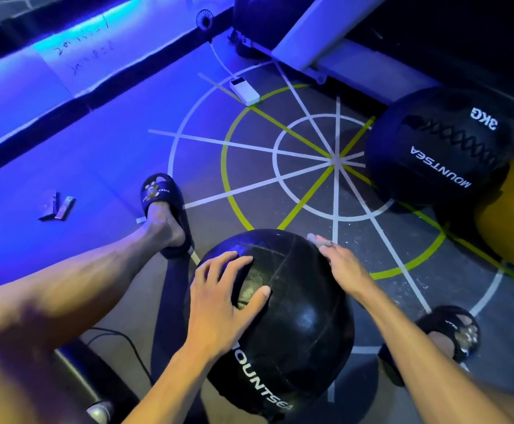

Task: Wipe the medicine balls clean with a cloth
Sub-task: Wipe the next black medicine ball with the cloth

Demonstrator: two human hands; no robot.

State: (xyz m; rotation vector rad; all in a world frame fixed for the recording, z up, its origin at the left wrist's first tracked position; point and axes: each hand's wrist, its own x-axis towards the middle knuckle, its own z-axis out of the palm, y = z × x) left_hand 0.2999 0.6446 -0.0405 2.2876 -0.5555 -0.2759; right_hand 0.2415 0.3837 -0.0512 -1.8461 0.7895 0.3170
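Black, scuffed leather: the ball [283, 316] sits low between my knees at six o'clock in my view, its white lettering running down the near face toward me. It is round, so it has no long axis; the seams meet near the top and the label reads from twelve down to six.

My left hand [222, 304] lies spread on the upper left of the ball, fingers relaxed and flat, thumb out to three o'clock, pressing, not gripping. My right hand [341, 264] is at the ball's one o'clock edge, fingers curled round a small pale wad that I take for the cloth [318, 240]; only a scrap shows past my fingertips, so I cannot be sure of it.

To wipe well, I judge I should steady the ball with the left palm, draw the cloth along the seams where the grime sits, then roll the ball toward me to reach the underside.

Further out, a second ball [433, 148] marked 3KG rests at two o'clock, well apart, with a yellow ball [512, 215] touching it at three. A white power bank [245, 91] lies at twelve on the floor markings [335, 160]. My slippers [163, 206] stand either side of the near ball.
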